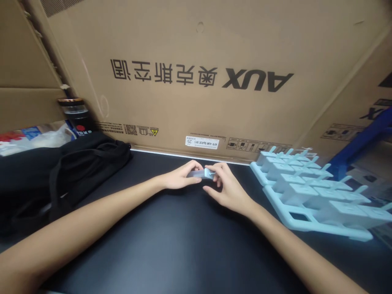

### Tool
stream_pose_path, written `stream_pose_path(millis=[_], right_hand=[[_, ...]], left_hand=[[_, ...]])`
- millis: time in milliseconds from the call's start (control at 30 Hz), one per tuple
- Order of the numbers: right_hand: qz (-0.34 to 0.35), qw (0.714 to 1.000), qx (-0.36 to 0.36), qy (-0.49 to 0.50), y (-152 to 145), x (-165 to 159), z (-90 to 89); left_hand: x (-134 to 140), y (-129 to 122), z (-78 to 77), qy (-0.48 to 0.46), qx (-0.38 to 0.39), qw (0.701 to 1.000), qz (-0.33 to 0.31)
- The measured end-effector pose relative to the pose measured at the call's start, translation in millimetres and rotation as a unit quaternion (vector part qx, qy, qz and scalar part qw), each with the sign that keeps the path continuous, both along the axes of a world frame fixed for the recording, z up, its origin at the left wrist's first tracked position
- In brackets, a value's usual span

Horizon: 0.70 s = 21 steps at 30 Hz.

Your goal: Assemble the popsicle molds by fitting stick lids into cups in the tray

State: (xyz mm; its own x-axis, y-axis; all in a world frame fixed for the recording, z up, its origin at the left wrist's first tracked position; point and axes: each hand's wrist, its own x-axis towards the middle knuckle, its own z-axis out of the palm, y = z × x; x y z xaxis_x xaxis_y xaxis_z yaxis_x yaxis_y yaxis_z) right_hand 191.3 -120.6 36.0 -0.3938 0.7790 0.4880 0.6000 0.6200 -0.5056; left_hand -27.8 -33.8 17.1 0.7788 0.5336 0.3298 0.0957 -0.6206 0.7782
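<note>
The left grip (179, 176) pinches a translucent piece (196, 174); the right grip (228, 188), half open, fingers its attached blue end (208, 174) — work seems unfinished. Blue moulds (299, 195) stand racked.

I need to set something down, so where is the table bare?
Most room: the table between the left forearm and right forearm. Smaller: a wedge between left forearm and bag, a strip between right forearm and tray. Crowded: left, under the bag; right, under the tray.
</note>
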Motion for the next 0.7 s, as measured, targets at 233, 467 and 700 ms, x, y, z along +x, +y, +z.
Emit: stream_pose_path(millis=[233, 467, 700], right_hand=[[-0.073, 0.995, 0.057, -0.023, -4, -10, -7.9], [-0.107, 0.988, 0.072, -0.087, -12, -30, -14.5], [-0.172, 0.938, 0.254, -0.159, -40, 35, 43.2]], left_hand=[[2, -7, 2.0, 0.072, 0.098, 0.993, 0.003], [7, -16, -1.5, 0.122, 0.215, 0.969, -0.032], [5, -20, 1.2, 0.145, 0.25, 0.957, -0.017]])
